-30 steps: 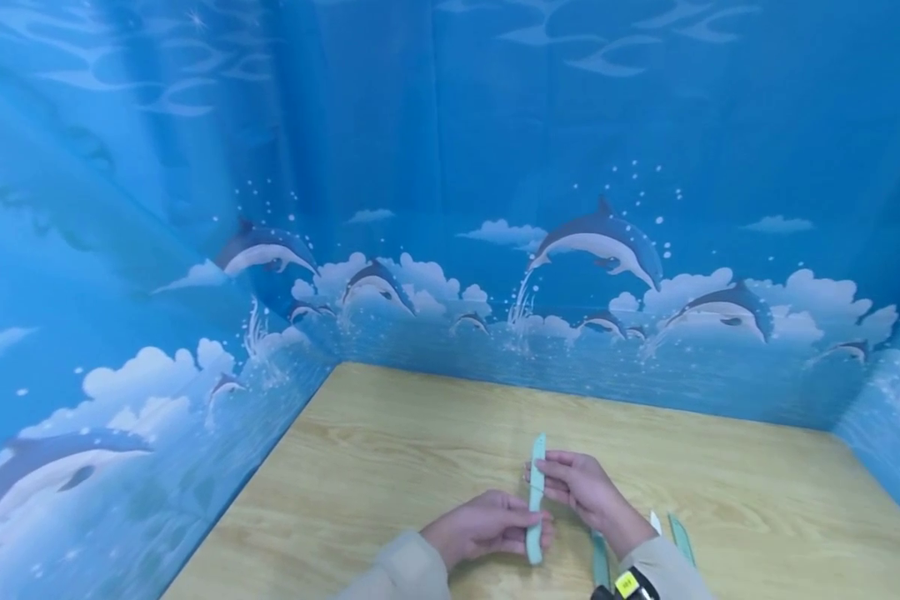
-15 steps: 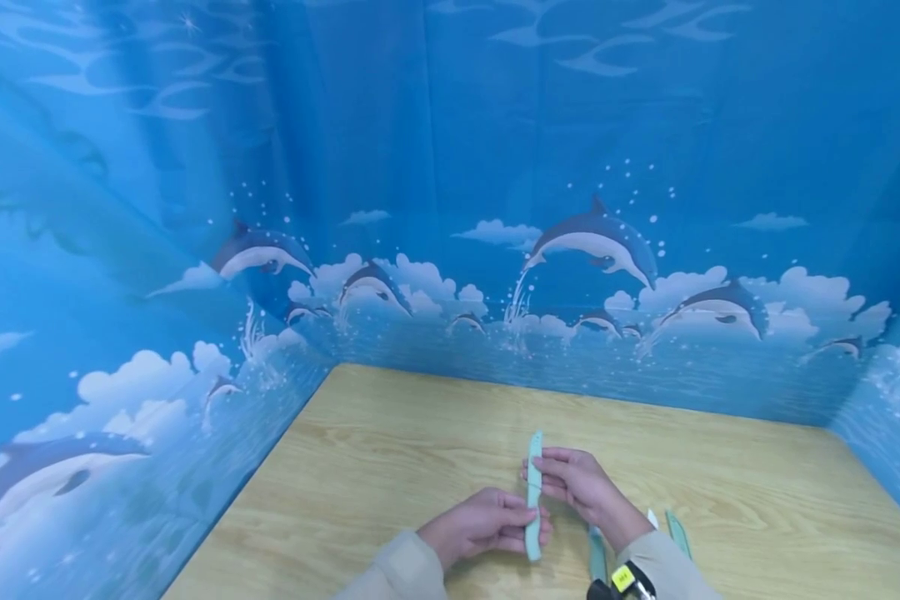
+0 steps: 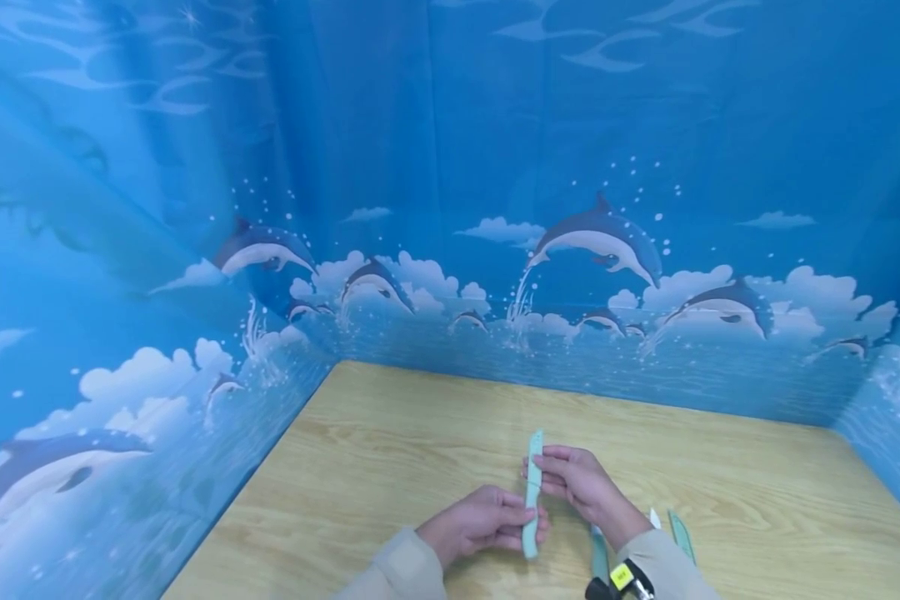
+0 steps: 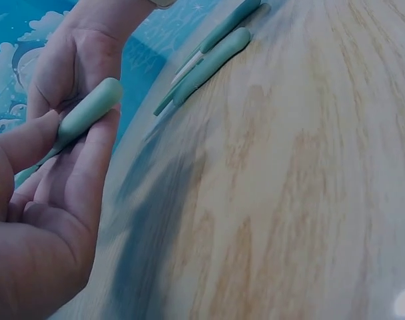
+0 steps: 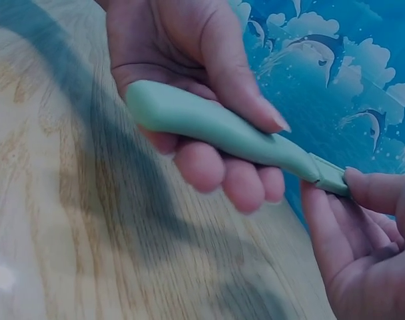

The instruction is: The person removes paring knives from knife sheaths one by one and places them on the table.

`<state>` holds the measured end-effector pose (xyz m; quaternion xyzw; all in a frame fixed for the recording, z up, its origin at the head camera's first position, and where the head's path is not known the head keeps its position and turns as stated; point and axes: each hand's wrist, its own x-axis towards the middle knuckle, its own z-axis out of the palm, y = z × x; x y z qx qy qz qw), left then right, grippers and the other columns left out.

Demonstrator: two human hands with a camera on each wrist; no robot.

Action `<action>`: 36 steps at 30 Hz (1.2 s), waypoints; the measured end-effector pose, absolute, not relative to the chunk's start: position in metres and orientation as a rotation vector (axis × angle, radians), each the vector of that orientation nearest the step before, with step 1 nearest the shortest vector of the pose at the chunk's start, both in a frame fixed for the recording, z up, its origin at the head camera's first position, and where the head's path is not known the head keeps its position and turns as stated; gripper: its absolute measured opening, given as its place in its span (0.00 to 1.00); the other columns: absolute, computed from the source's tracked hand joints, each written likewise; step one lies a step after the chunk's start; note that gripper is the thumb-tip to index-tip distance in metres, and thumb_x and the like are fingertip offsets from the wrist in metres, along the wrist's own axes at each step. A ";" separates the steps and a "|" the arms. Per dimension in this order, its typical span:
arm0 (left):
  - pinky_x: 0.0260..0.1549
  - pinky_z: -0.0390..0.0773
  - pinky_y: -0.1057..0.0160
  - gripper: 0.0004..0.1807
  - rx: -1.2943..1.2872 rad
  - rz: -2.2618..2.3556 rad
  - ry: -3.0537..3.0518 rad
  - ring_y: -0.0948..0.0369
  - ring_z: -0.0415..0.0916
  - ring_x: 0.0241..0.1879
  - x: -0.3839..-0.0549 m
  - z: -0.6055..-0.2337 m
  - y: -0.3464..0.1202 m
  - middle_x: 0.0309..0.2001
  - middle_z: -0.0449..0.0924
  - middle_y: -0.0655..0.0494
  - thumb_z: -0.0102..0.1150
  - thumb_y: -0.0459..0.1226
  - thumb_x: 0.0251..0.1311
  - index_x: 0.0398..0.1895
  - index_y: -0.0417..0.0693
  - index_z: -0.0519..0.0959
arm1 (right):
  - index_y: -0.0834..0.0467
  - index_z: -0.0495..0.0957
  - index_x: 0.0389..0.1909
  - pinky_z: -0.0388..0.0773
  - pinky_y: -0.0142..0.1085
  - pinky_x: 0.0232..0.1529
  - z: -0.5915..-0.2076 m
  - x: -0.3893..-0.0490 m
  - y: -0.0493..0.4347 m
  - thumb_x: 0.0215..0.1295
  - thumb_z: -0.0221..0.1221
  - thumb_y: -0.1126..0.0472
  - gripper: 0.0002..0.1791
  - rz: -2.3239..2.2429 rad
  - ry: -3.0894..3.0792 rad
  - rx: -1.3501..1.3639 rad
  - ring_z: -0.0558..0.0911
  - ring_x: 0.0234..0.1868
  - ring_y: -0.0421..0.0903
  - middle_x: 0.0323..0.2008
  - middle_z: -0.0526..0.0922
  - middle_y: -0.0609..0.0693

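Note:
A mint-green knife (image 5: 209, 127) with a matching sheath (image 5: 330, 175) over its blade is held up above the table, tip pointing away. My left hand (image 3: 483, 521) grips the handle, thumb on top and fingers beneath. My right hand (image 3: 585, 490) pinches the sheath between thumb and fingers. In the right wrist view, a thin seam shows where sheath meets handle. The blade is hidden inside. Close up in the left wrist view, the rounded handle end (image 4: 99, 100) sticks out beyond my left thumb.
On the wood-grain table (image 3: 420, 425), beside my right forearm, lie more green-handled knives (image 4: 216, 60). A white blade tip (image 3: 655, 518) and a green pointed piece (image 3: 681, 535) show past the sleeve. A blue dolphin-print curtain (image 3: 450, 250) stands around the table.
Both hands keep the same grip on the knife and sheath. The hands and knife shift very slightly in the head view; the rest stays as it was.

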<state>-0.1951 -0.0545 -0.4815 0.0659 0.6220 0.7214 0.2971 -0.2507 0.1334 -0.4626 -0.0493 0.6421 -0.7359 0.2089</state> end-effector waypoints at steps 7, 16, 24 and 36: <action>0.46 0.84 0.55 0.14 0.172 1.920 1.668 0.52 0.84 0.44 -0.195 -0.486 -0.054 0.43 0.85 0.43 0.57 0.34 0.65 0.50 0.33 0.79 | 0.71 0.72 0.54 0.84 0.37 0.47 -0.463 -0.251 0.134 0.67 0.60 0.63 0.20 -2.046 1.796 -0.116 0.85 0.46 0.53 0.48 0.83 0.62; 0.46 0.84 0.55 0.14 0.199 1.912 1.669 0.52 0.84 0.44 -0.194 -0.485 -0.053 0.42 0.85 0.44 0.56 0.34 0.66 0.50 0.32 0.78 | 0.71 0.72 0.53 0.84 0.38 0.47 -0.466 -0.251 0.136 0.67 0.60 0.63 0.19 -2.072 1.815 -0.078 0.86 0.45 0.52 0.48 0.83 0.63; 0.45 0.84 0.56 0.14 0.188 1.904 1.672 0.52 0.84 0.44 -0.193 -0.485 -0.052 0.43 0.85 0.44 0.57 0.34 0.65 0.49 0.33 0.79 | 0.71 0.72 0.54 0.85 0.36 0.45 -0.465 -0.251 0.137 0.67 0.59 0.64 0.19 -2.073 1.810 -0.076 0.86 0.42 0.49 0.47 0.83 0.62; 0.45 0.85 0.55 0.14 0.180 1.922 1.665 0.51 0.84 0.44 -0.191 -0.487 -0.047 0.43 0.85 0.43 0.56 0.34 0.65 0.49 0.33 0.79 | 0.74 0.69 0.55 0.84 0.39 0.47 -0.465 -0.252 0.139 0.67 0.59 0.65 0.21 -2.075 1.841 -0.045 0.85 0.46 0.54 0.50 0.81 0.65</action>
